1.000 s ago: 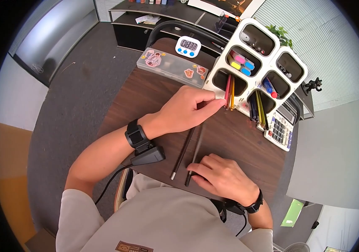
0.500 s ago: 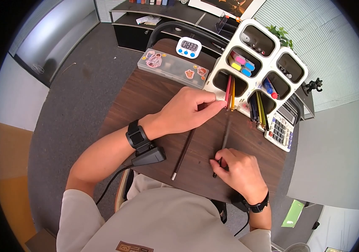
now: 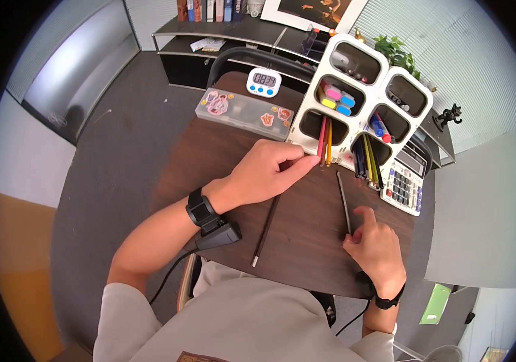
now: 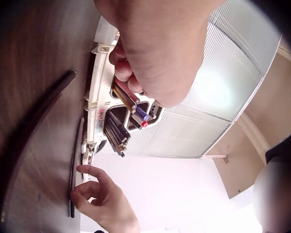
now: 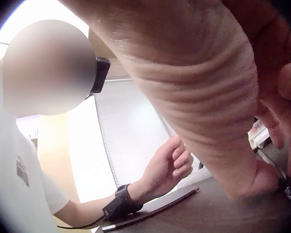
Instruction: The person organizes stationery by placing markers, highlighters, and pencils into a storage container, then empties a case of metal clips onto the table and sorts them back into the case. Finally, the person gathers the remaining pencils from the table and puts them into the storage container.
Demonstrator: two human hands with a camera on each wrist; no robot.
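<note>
My left hand (image 3: 270, 172) has curled fingers at the near left edge of the white desk organizer (image 3: 328, 145), gripping its rim beside a red pencil (image 3: 322, 136). In the left wrist view those fingers overlap the front compartment. My right hand (image 3: 378, 247) pinches a dark pencil (image 3: 343, 202) near its close end, index finger raised off it. The pencil's far tip points toward the organizer. Another dark pencil (image 3: 265, 235) with a pale end lies on the wooden table, partly under my left hand in the head view.
The organizer also holds highlighters (image 3: 336, 99), markers (image 3: 380, 128) and several dark and yellow pencils (image 3: 367, 160). A calculator (image 3: 404, 184) is at the right. A stickered pencil case (image 3: 243, 111) and a white timer (image 3: 264, 82) stand at the back left.
My right hand has taken hold of one loose dark pencil and slid it rightward, its angle turning toward the organizer's right part. My left hand stays at the organizer.
</note>
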